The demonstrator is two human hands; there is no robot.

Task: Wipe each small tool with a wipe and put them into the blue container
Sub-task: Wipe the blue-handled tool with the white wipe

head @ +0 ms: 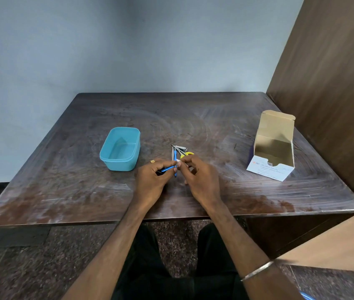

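Note:
My left hand grips a small blue-handled tool just above the table. My right hand pinches a small white wipe against the tool's tip. Just beyond my fingers lie other small tools in a heap: metal nail clippers, a blue-handled tweezer-like tool and yellow-handled scissors, partly hidden by my right hand. The blue container stands open to the left of my hands, with nothing visible inside.
An open white box of alcohol swabs stands at the right of the dark wooden table. A brown wooden panel rises along the table's right side. A grey wall is behind.

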